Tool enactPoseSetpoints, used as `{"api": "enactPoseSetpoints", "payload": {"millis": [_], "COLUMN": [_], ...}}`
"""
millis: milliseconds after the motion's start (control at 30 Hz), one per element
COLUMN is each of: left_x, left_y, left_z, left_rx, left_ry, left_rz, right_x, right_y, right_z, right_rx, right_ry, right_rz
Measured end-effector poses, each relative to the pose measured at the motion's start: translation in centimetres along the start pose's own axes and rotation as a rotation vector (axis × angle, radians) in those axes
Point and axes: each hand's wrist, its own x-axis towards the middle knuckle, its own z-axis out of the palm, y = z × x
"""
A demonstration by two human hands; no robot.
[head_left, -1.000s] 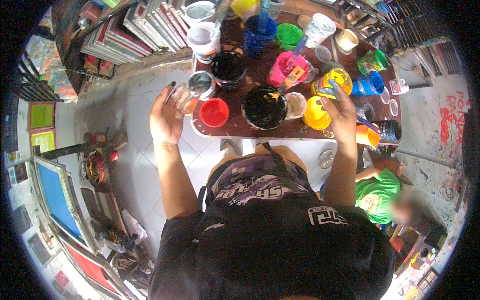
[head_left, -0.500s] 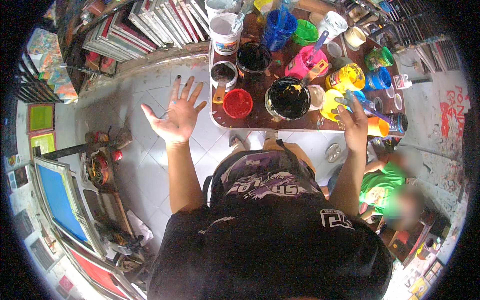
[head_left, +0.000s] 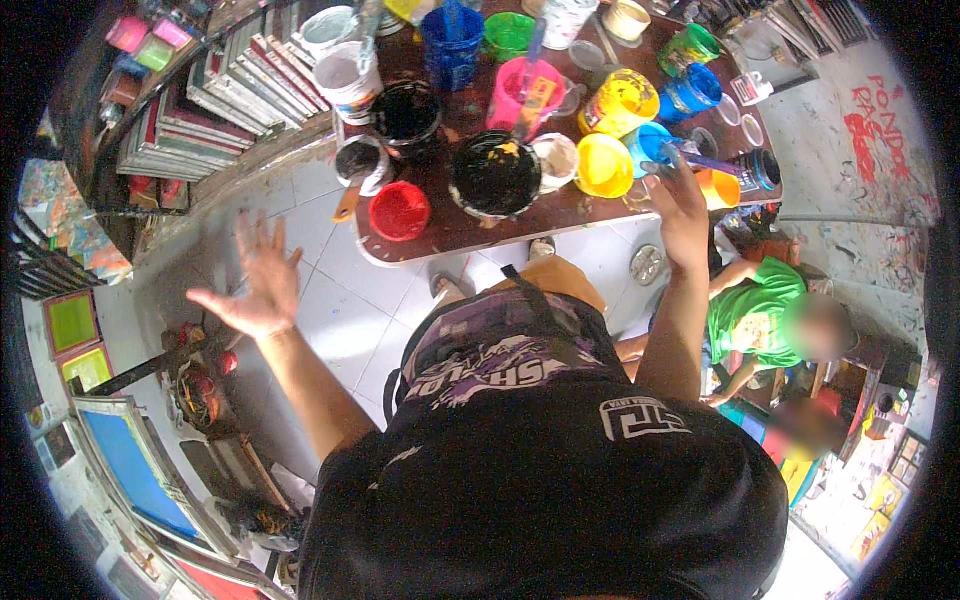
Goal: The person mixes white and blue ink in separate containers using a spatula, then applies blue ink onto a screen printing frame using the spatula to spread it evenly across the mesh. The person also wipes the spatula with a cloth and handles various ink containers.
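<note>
My left hand [head_left: 258, 285] is raised over the floor to the left of the table, palm up and fingers spread, holding nothing. My right hand [head_left: 678, 205] hovers at the table's right front edge with its fingers stretched out, the tips dark and slightly blurred. Close to those fingers are a light blue paint cup [head_left: 648, 143], a yellow paint tub [head_left: 604, 167], an orange cup [head_left: 718, 188] and a purple handle [head_left: 712, 164]. Nearest to my left hand on the table is a red paint tub [head_left: 400, 211]. A large black paint tub [head_left: 492, 178] sits to its right.
The brown table [head_left: 450, 235] carries several more tubs, including a pink one [head_left: 512, 85] and a blue one [head_left: 452, 50]. Framed screens [head_left: 235, 95] stand in a rack at far left. A person in a green shirt [head_left: 765, 315] sits at the right, another beside them.
The view has turned, so the table and tubs sit further left and up. My left hand has moved left and lower, away from the table edge. My right hand stays by the cups.
</note>
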Motion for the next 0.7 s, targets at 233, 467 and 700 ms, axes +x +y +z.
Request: {"api": "enactPoseSetpoints", "payload": {"millis": [233,467,700], "left_x": [-1.2,-1.0,-0.5], "left_y": [-3.1,-10.1,-16.5], "left_z": [1.5,9.1,14.5], "left_rx": [0.211,0.775,0.996], "left_ry": [0.671,0.851,0.695], "left_rz": [0.332,0.876,0.741], "right_x": [4.5,8.2,10.2], "right_y": [0.4,0.6,0.9], "right_z": [-6.8,-16.7,-21.9], "right_rx": [0.099,0.262,0.311], "right_ry": [0.022,0.088,0.084], "right_rz": [-0.058,-0.114,-0.106]}}
